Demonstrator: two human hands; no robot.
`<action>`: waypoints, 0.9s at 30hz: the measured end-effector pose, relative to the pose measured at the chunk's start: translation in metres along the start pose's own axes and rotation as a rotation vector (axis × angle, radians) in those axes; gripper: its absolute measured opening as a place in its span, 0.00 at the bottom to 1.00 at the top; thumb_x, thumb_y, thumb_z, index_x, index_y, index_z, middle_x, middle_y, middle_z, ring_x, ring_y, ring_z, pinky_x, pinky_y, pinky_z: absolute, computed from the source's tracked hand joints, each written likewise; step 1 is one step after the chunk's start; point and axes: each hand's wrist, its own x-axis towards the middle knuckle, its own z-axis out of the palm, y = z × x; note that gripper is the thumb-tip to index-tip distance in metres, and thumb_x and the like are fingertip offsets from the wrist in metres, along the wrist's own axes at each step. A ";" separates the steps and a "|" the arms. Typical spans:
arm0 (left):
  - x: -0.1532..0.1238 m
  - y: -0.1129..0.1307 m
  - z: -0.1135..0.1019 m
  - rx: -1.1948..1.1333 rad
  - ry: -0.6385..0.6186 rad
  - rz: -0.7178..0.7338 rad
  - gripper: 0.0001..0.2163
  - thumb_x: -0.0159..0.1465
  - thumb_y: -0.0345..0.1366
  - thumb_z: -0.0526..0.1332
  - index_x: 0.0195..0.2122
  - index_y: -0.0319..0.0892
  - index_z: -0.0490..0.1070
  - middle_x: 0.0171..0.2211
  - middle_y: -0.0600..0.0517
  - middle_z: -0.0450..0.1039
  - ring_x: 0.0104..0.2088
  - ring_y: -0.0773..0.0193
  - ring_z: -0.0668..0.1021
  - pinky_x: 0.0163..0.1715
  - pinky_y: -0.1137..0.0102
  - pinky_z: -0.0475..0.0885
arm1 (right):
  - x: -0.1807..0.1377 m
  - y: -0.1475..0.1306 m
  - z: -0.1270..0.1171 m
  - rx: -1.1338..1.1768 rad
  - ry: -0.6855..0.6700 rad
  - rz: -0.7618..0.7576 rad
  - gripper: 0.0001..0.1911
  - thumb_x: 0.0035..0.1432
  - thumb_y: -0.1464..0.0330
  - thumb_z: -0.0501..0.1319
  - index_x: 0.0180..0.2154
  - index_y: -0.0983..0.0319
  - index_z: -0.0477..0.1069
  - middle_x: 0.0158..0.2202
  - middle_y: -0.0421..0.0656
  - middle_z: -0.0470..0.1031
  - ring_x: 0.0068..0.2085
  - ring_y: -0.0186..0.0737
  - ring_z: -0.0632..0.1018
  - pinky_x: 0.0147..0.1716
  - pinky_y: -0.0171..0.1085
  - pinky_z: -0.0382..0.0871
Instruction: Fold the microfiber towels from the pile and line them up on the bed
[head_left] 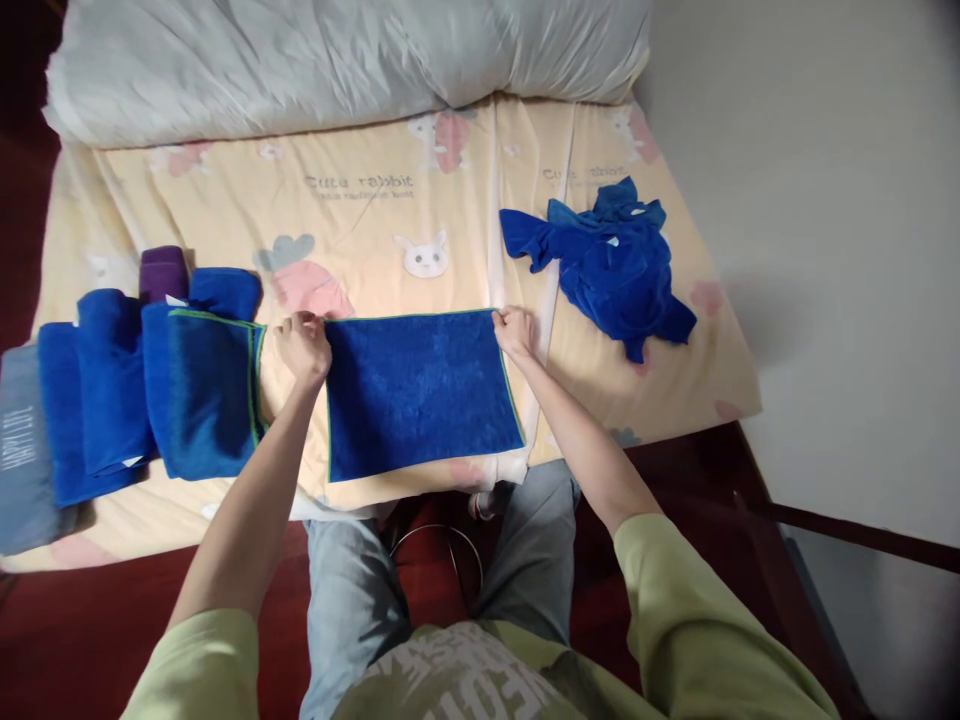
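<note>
A blue towel (424, 395) with green edging lies spread flat near the front edge of the bed, its long side facing me. My left hand (304, 347) pinches its far left corner, fingers closed. At the far right corner, my right hand (514, 332) grips the same towel between thumb and fingers. Just left of my left hand rests a folded blue towel (210, 395) with green edging.
Several folded blue towels (112, 390), a purple one (163, 274) and a grey one (28, 450) lie at the left. A crumpled blue cloth heap (615, 260) sits at the right. Behind is a rolled grey-white quilt (345, 65); a wall (825, 200) stands right of the bed sheet (375, 240).
</note>
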 end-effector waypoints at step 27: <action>-0.100 0.044 0.043 0.035 -0.423 0.656 0.29 0.73 0.43 0.49 0.74 0.39 0.58 0.76 0.44 0.47 0.77 0.51 0.48 0.75 0.49 0.40 | -0.103 -0.080 0.058 -0.097 -0.299 -0.625 0.31 0.75 0.66 0.44 0.75 0.67 0.50 0.77 0.47 0.50 0.78 0.44 0.47 0.77 0.52 0.34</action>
